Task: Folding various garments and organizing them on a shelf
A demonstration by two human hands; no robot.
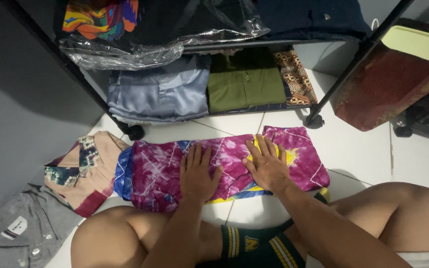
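Both hands lie flat with fingers spread on the magenta cloth (160, 173) on the floor (363, 149): the left hand (197, 173) presses its middle, the right hand (266, 166) just beside it at 3 o'clock. At 9 o'clock of the cloth lie a beige shirt (88, 171) and a grey shirt (21, 226). At 12 o'clock, farther off, the rack (319, 106) holds folded clothes (247, 82).

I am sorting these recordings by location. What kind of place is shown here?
Probably a bedroom or clothes corner at home: a black wheeled rack with folded shirts, a white tiled floor, and both hands pressing a magenta tie-dye garment flat.
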